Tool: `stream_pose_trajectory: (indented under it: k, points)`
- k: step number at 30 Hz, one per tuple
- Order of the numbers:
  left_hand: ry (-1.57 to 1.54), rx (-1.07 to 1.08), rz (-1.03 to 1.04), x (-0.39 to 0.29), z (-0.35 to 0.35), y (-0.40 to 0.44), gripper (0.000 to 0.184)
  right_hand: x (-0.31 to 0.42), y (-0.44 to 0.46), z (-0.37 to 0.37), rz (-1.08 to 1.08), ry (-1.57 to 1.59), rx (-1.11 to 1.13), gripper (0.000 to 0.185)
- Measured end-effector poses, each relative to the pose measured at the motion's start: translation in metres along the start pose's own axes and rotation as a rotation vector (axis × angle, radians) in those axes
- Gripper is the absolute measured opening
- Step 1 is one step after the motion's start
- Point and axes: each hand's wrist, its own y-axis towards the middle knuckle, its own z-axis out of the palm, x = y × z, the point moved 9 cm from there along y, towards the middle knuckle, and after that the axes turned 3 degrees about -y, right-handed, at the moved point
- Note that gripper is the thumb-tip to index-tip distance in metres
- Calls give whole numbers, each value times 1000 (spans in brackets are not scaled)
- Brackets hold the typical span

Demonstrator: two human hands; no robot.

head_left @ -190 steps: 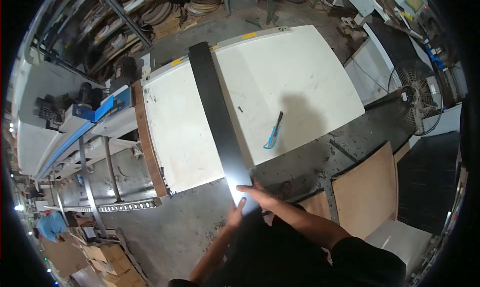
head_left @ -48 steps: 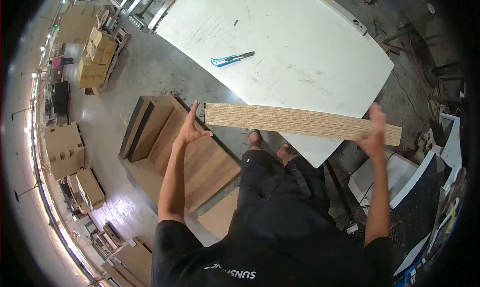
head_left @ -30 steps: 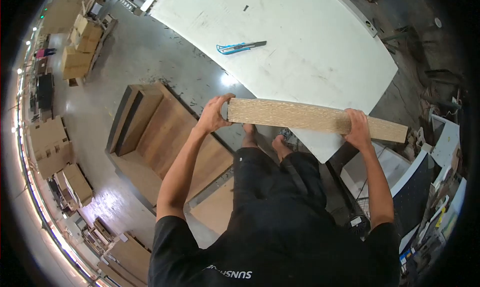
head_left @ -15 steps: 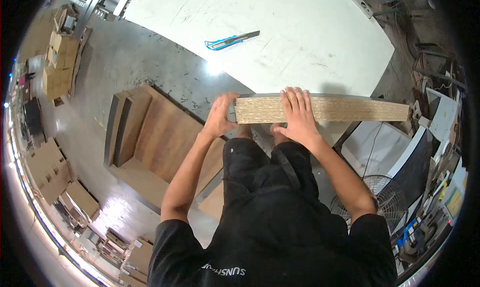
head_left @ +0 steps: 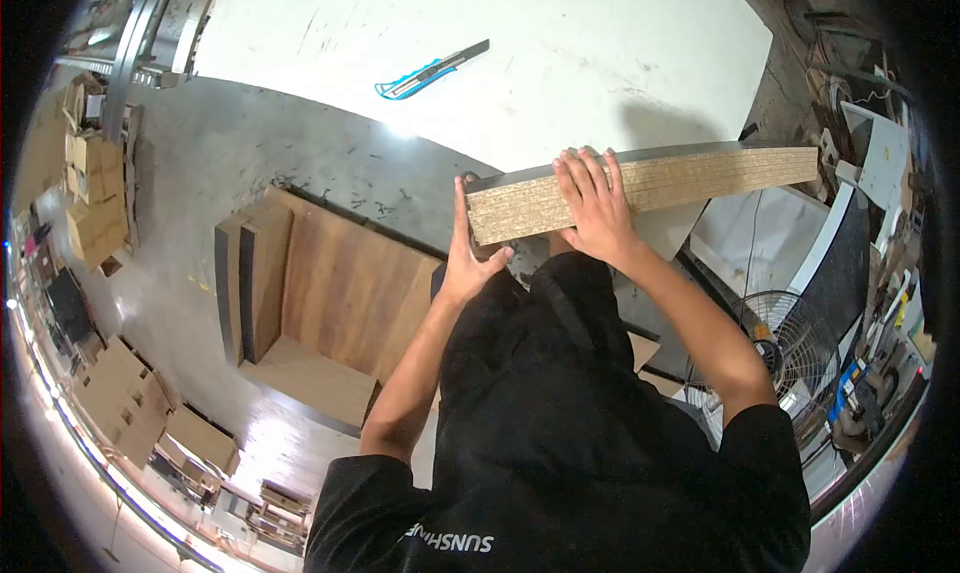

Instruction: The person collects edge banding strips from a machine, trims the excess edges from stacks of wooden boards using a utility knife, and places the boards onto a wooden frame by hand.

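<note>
A stack of narrow boards [head_left: 690, 178] with raw chipboard edges toward me and a dark top face lies across the near edge of the white table [head_left: 560, 83]. My left hand [head_left: 470, 258] is at the stack's left end, thumb and fingers spread around its corner. My right hand [head_left: 598, 208] lies over the stack left of its middle, fingers stretched over the top edge and palm against the raw edges. A blue utility knife [head_left: 432, 71] with a dark blade rests on the table beyond the stack.
On the floor at the left stands a wood-grain panel [head_left: 350, 283] with upright stacked boards [head_left: 255, 273] beside it. A wire fan [head_left: 790, 353] is at the lower right, near a pale panel [head_left: 765, 238]. Cardboard boxes [head_left: 95, 203] stand at the far left.
The long dark board has given way to the stack in view. My right hand has slid left along the stack, whose left end now sits lower than its right. The view has turned.
</note>
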Motion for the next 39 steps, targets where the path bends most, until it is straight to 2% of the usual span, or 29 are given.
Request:
stream_pose_trajectory:
  k: [4, 7, 13, 19, 26, 39]
  points:
    - [78, 4, 66, 10, -4, 1, 137, 1, 0, 0, -8, -21, 22, 114]
    - [22, 27, 60, 10, -3, 0, 137, 0, 1, -1, -18, -13, 7, 114]
    - [-5, -85, 152, 0, 0, -1, 131, -1, 2, -1, -51, 3, -16, 114]
    - [-153, -81, 152, -21, 8, 1, 122, -2, 1, 0, -64, 24, -88, 118]
    - [-111, -81, 157, -16, 6, 1, 119, -3, -1, 5, -56, 39, -127, 121]
    - [-82, -92, 150, -7, -5, -3, 89, 1, -1, -5, -63, 97, -212, 118]
